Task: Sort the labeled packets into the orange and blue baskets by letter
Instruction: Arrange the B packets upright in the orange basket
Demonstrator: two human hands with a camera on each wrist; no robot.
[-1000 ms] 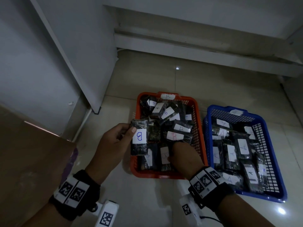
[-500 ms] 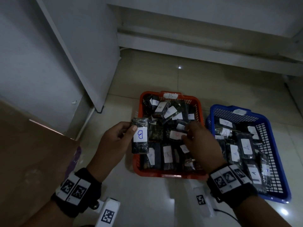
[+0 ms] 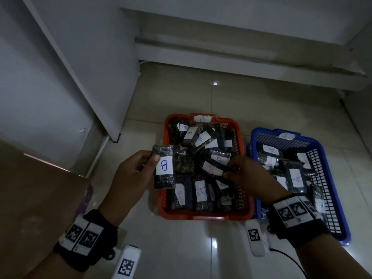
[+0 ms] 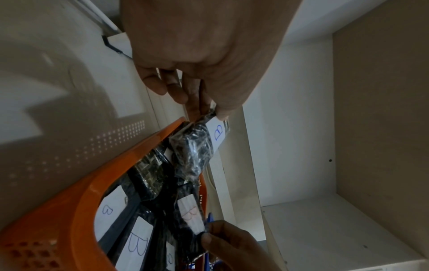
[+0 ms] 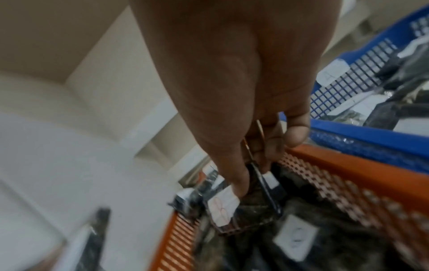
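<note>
Two baskets on the tiled floor point(image 3: 251, 97): orange basket point(image 3: 240, 135) at 6 o'clock of the head view, blue basket point(image 3: 330, 178) touching it at 3 o'clock. Orange holds dark packets with white B labels, blue holds A-labelled ones. Left hand point(image 3: 128, 178), at 9 o'clock of the orange basket, pinches a blue-B packet point(image 3: 163, 168) upright over that basket's left rim, thumb on the label. Right hand point(image 3: 249, 176) pinches a red-B packet point(image 3: 213, 168) by one end above the orange basket's contents; a second packet may be caught behind its fingers, blurred in the right wrist view. Cardboard box point(image 3: 34, 198) at 8 o'clock; white cabinet panel point(image 3: 80, 67) at 11 o'clock.
</note>
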